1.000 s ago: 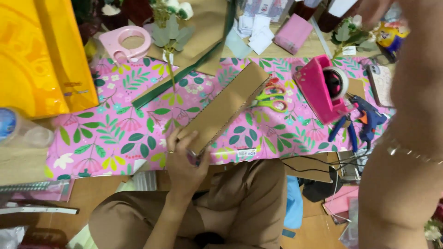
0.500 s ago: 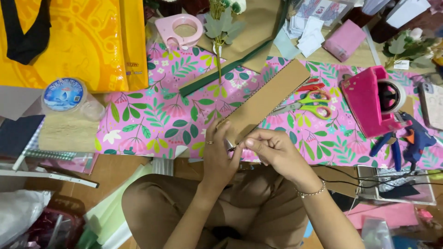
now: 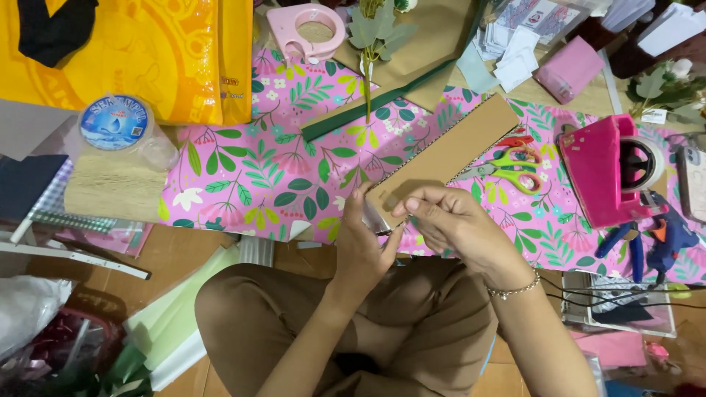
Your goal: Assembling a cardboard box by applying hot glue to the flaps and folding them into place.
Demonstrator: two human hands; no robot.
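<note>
The long brown strip of corrugated cardboard lies slantwise across the pink floral-patterned wrapping sheet, its far end up near the scissors and its near end held just above the person's lap. The left hand grips that near end, thumb on top and fingers curled beneath. The right hand meets it there with thumb and forefinger pinched together on the edge, seemingly working a bit of clear tape, though that is too small to tell for sure.

The strip looks light and fairly stiff along its length, but thin enough to crease if bent across the flutes, so I'd judge the safest hold is flat between thumb and fingers near an end, as it is now.

Just beside the strip's far end lie scissors with red and green handles. To the right stands a bright pink tape dispenser, with blue-handled tools near it. A green strip and a leafy sprig lie beyond the cardboard, on a sheet of brown paper. Well off to the left sits a clear lidded tub below a yellow bag.
</note>
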